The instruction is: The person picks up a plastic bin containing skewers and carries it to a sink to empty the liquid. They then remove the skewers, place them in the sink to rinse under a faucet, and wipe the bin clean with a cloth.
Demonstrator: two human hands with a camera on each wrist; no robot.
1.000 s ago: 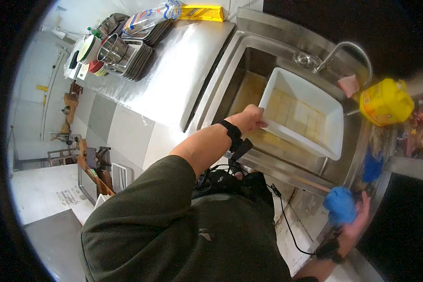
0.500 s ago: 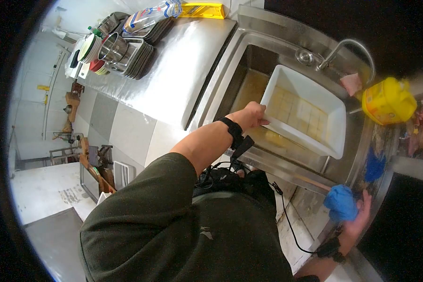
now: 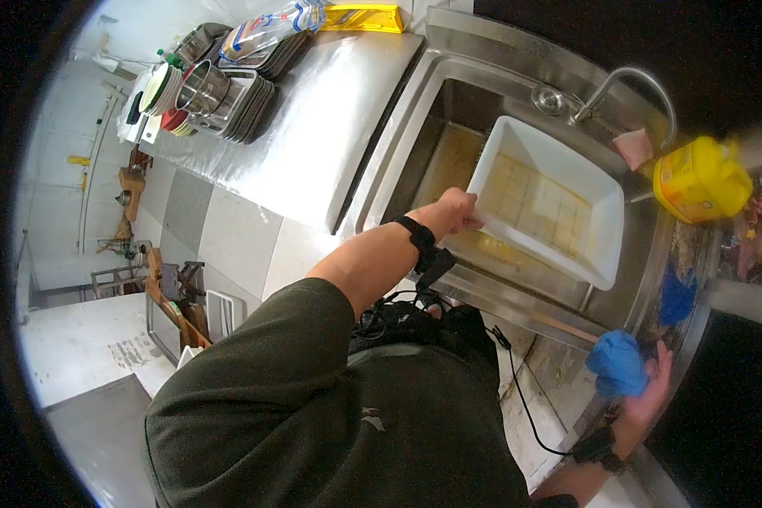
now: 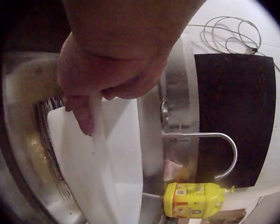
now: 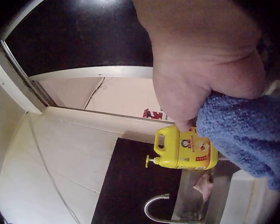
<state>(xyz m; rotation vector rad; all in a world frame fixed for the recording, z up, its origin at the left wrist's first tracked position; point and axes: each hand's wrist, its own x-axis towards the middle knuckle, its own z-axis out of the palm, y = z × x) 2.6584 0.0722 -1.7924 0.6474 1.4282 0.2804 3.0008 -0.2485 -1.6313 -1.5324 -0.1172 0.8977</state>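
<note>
Steel counter (image 3: 305,127) at upper left, bearing stacked trays (image 3: 250,110) and plates (image 3: 157,89); beside it, the steel sink (image 3: 391,161). White tub (image 3: 559,161) sits inside the sink, shallow yellowish water over its gridded bottom. My left hand (image 3: 459,210) grips the tub's near rim, fingers curled over the edge; same grip as a second ago, tub in nearly the same place. Right hand (image 3: 643,398) at the blue cloth (image 3: 615,362), just outside the sink's corner; blurred earlier, sharper now, visible fingers straight. Whether the rest close round the cloth, I cannot tell. A thin stick (image 3: 567,328) runs along the sink edge to the cloth. Yellow jug (image 3: 701,179) beyond, near the faucet (image 3: 626,74) and a pink rag (image 3: 632,148); little shift there except a slightly changed head view.
</note>
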